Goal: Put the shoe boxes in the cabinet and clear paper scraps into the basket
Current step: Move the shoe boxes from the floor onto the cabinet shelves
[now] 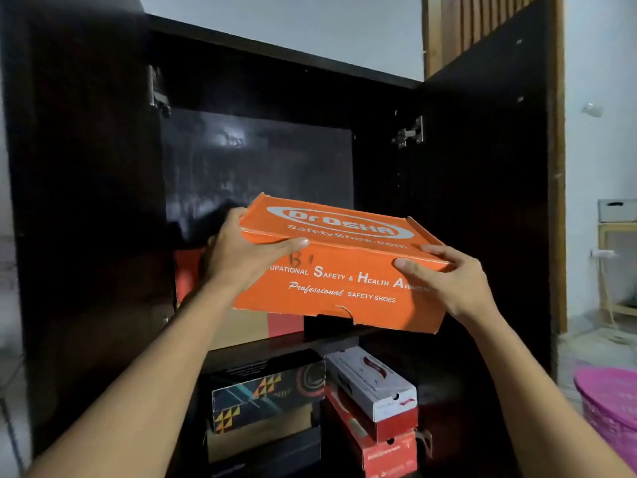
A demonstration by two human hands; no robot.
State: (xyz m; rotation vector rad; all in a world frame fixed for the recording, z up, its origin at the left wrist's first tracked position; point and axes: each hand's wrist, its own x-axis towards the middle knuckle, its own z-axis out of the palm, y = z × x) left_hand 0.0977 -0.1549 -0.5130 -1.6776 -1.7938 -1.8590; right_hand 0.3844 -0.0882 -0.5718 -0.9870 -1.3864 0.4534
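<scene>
In the lower part of the frame two bare forearms were seen, reaching upward. An orange shoe box was held between both hands, in the middle of the frame. The left hand was closed around the left end of the box, with the thumb laid along the front edge of the lid. The right hand was gripping the right end, the thumb on the front side and the fingers over the lid. The box was tilted and kept in the air, in front of the open cabinet, above its shelf.

At the lower right edge a pink basket was seen.

Under the shelf a patterned black box was stacked on other boxes, and just beside it, to the right, a white box was laid on a red box. On the shelf, behind the held box, a red and brown box was partly hidden.
</scene>
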